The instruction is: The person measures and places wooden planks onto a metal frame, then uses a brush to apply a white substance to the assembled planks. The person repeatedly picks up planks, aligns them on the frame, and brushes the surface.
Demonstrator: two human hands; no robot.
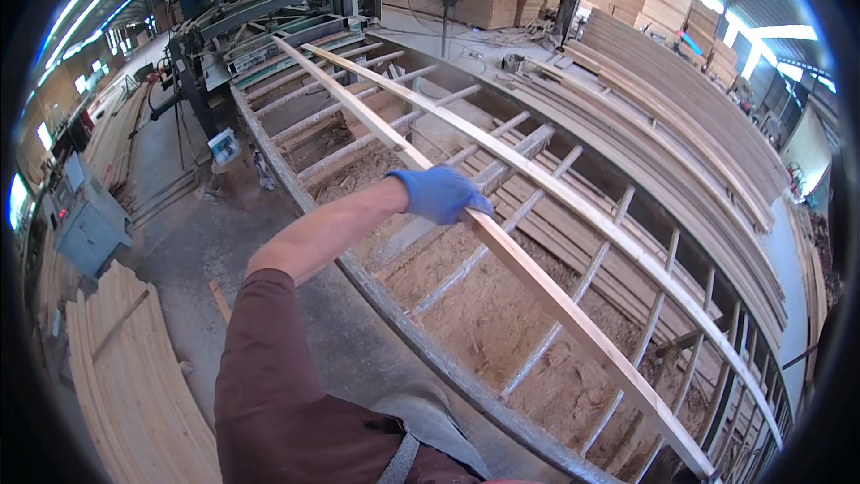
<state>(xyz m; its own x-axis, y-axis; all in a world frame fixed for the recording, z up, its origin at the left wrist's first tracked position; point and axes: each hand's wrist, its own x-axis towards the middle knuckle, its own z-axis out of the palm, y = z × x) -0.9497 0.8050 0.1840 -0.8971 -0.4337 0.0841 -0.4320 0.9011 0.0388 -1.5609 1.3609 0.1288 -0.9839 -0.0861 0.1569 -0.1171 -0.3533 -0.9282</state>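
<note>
My left hand (441,194), in a blue glove, is closed over a long, pale wooden strip (555,300). The strip runs slantwise across a metal roller frame (385,291), from the machine at the far left to the lower right. Roughly parallel to it, on its right, a second long wooden strip (537,172) lies over the same rollers (591,271), apart from my hand. My left arm reaches in from the lower left in a dark brown sleeve. My right hand is out of the picture.
A machine (269,31) with hoses stands at the frame's far end. Sawdust (475,305) and loose boards lie beneath the rollers. Stacked boards (681,116) line the right side, with a standing fan (448,2) behind. A grey cabinet (92,224) and more boards (134,385) are at left.
</note>
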